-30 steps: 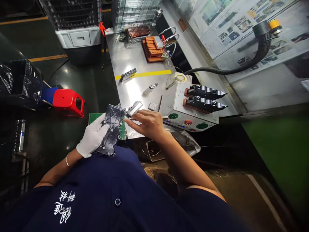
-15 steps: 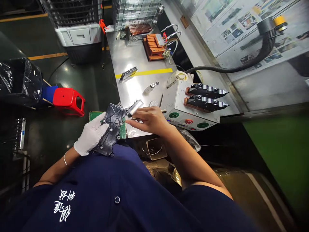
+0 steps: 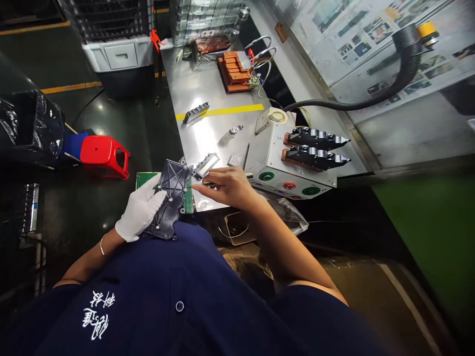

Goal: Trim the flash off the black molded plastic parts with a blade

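Observation:
My left hand (image 3: 139, 210), in a white glove, grips a dark grey ribbed cover plate (image 3: 171, 180) with small bosses along its rim. The plate is tilted above my lap and the near bench edge. Bare, my right hand (image 3: 228, 185) is closed at the plate's right edge, its fingertips pinched together around something thin that I cannot make out. Just beyond those fingers is a small grey part (image 3: 207, 165) with a pale strip; whether they touch it I cannot tell. A green mat (image 3: 188, 200) shows under the plate.
On the metal bench (image 3: 208, 136) are a ridged dark part (image 3: 196, 112), a small bottle (image 3: 229, 134) and an orange fixture (image 3: 234, 71) with hoses. To the right stands a control box (image 3: 274, 158) bearing black parts (image 3: 315, 158). A red stool (image 3: 104, 155) is at left.
Both hands and the plate hold nearly the same place. The view has shifted slightly, and my right forearm is a little further left.

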The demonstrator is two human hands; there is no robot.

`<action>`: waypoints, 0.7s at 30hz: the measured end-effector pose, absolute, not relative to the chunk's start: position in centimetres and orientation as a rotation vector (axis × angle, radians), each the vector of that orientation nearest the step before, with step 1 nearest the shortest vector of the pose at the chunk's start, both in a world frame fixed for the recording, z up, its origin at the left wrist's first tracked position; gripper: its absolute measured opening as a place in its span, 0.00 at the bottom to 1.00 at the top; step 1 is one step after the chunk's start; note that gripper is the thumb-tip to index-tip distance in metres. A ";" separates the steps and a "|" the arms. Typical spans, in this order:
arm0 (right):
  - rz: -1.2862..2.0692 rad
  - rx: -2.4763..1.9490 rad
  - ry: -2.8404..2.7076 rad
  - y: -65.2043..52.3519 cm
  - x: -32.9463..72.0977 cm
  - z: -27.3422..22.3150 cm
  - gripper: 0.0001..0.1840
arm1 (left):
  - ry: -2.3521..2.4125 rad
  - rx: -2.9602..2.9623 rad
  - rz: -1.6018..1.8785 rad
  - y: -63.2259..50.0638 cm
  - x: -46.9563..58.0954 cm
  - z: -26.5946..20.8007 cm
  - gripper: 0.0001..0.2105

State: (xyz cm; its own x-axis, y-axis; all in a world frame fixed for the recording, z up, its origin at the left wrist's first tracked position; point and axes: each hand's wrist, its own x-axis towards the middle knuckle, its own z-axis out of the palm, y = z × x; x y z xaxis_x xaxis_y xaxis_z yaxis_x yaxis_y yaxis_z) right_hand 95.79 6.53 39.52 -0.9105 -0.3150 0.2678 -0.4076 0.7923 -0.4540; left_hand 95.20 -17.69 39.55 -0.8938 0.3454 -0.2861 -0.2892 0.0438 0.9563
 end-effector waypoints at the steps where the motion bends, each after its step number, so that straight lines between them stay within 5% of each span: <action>1: 0.769 0.532 -2.798 6.4 95.9 39.3 0.29 | 1.904 0.057 1.910 -17.6 95.2 39.5 0.27; 21: 0.649 -0.070 -2.468 1.0 97.6 36.0 0.24 | 2.104 -0.045 2.038 -16.8 95.6 38.2 0.26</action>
